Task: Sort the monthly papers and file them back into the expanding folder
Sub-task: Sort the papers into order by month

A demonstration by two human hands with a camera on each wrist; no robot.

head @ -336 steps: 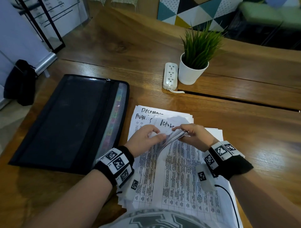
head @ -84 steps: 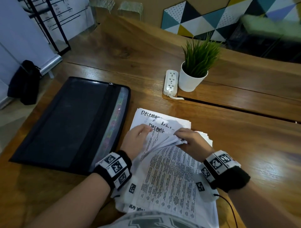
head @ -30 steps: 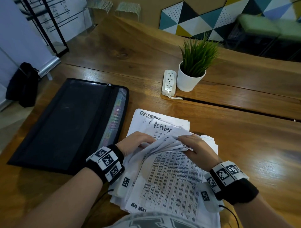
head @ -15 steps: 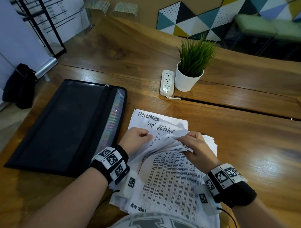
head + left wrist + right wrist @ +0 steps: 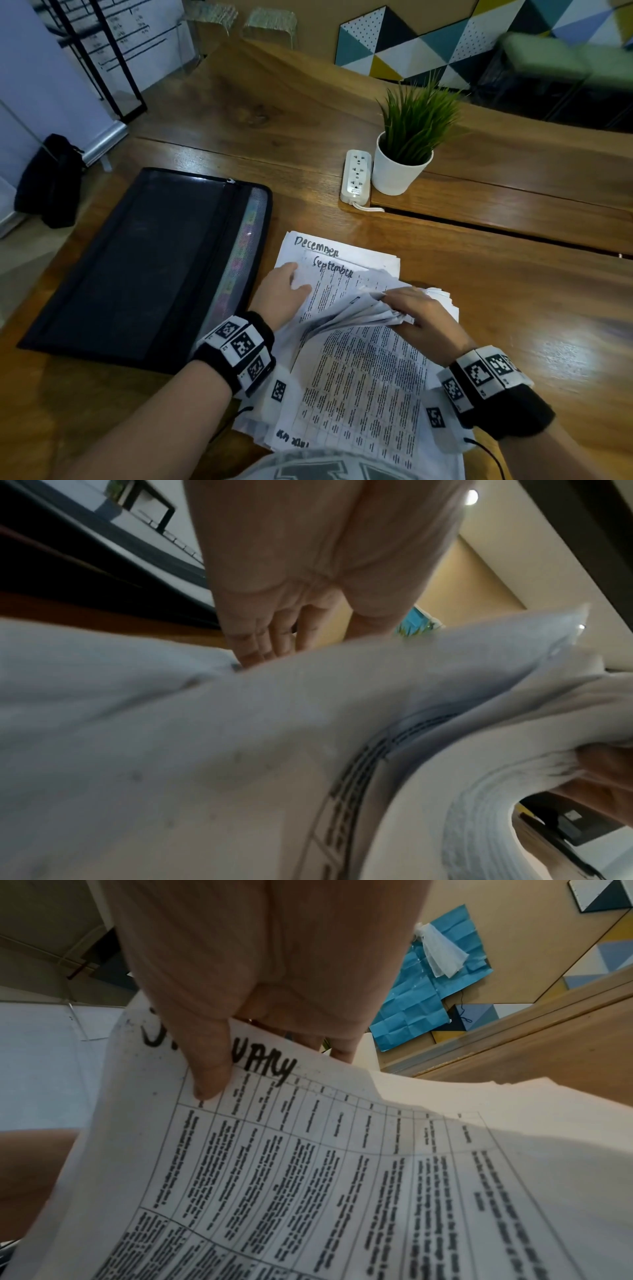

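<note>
Sorting was the step in hand: the expanding folder (image 5: 137,263) lay flat at the left of the tabletop (image 5: 513,308), nothing yet filed, and beside it your left hand (image 5: 281,291) rested with straight fingers on the sheet headed September (image 5: 329,284), which lay over the December sheet (image 5: 342,250). To the right, your right hand (image 5: 421,315) had its grip closed on a curled-back bundle of papers (image 5: 363,308), thumb (image 5: 209,1066) pressing a page that seemed to read January. Next, I judge, you needed to free one month's sheet without spilling the bundle.
</note>
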